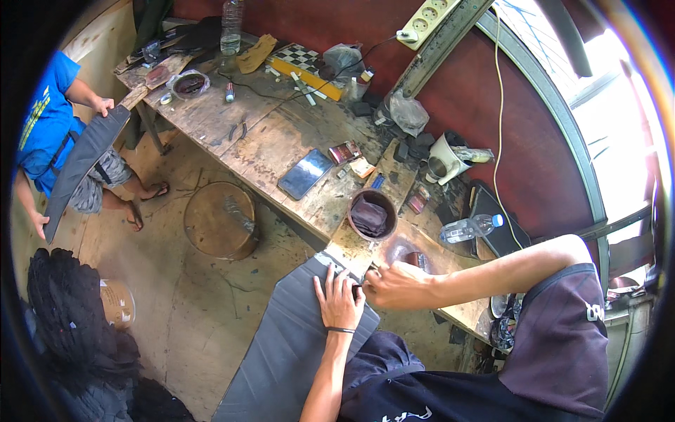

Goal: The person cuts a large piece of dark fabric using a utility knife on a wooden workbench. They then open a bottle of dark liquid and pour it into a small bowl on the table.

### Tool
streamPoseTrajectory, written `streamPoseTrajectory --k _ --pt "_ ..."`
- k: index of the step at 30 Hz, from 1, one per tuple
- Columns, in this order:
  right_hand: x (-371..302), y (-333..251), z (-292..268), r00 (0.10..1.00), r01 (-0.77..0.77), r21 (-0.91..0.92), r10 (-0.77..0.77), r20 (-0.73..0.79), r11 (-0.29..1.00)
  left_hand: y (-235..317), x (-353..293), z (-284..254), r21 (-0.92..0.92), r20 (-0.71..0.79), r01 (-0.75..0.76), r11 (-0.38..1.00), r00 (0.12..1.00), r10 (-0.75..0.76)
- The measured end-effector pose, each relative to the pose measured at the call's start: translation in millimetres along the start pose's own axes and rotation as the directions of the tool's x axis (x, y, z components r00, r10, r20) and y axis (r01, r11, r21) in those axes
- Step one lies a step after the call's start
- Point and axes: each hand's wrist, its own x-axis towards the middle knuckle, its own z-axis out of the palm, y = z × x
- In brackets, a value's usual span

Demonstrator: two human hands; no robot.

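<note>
A large dark grey panel [274, 344] with stitched-looking ribs lies across my lap, its far end resting at the wooden workbench's edge. My left hand [339, 301] presses flat on that end, fingers spread. Right beside it, my right hand [399, 285] is closed in a pinch at the panel's edge. Whatever the pinch holds is too small and covered to name. A small black bit shows between the two hands. Just beyond them stands a round brown bowl [371, 214] with dark cloth-like stuff in it. Near my right wrist sits a small dark brown jar-like object [417, 260].
The workbench [260, 144] carries a phone [305, 174], a clear bottle [471, 228], a white jug [446, 160] and a checkered board [299, 60]. At left a person in blue [53, 119] holds a similar panel [88, 165]. A drum [220, 220] and dark pile [77, 323] stand on the floor.
</note>
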Motion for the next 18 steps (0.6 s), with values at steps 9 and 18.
streamPoseTrajectory --k 9,18 --pt "6 4 -11 0.829 -0.541 0.753 0.389 0.402 0.375 0 -1 0 -0.002 0.032 0.028 1.000 0.999 -0.028" --pt "5 2 -6 0.974 -0.221 0.349 0.188 0.127 0.911 0 -2 3 -0.044 0.006 0.025 0.999 1.000 -0.025"
